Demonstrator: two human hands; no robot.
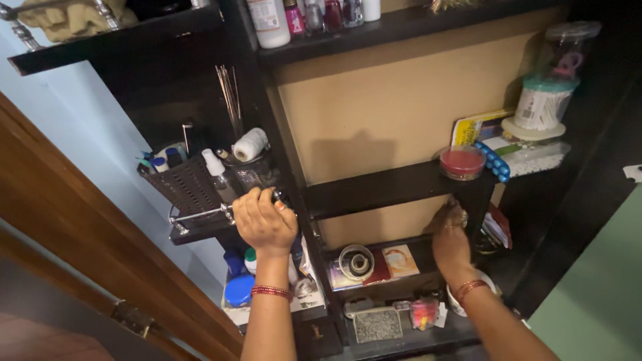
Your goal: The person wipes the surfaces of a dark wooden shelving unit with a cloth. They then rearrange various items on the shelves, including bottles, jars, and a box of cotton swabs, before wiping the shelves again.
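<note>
Fingers of the left hand [264,220] curl shut around the stiff, slippery-looking chrome shelf rail [200,215] at nine o'clock, while the right hand [449,237], loosely open, seemingly touches the dark wooden shelf [374,190] at three o'clock

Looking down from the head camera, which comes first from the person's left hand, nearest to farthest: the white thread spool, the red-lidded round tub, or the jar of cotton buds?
From the left hand:
1. White thread spool, just above it on the left shelf.
2. Red-lidded round tub, across on the middle shelf.
3. Jar of cotton buds, far right, higher up.
</note>
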